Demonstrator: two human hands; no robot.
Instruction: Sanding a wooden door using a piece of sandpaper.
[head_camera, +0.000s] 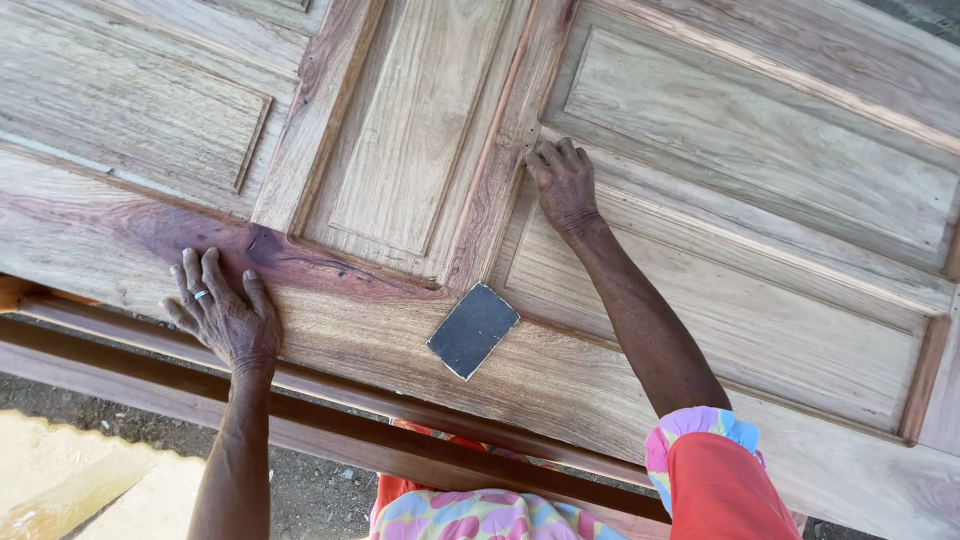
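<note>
Pale panelled door (720, 300) (purple streak), hands (225, 315) flat

- No packages, labels, signs or screens show anywhere in this view.
</note>
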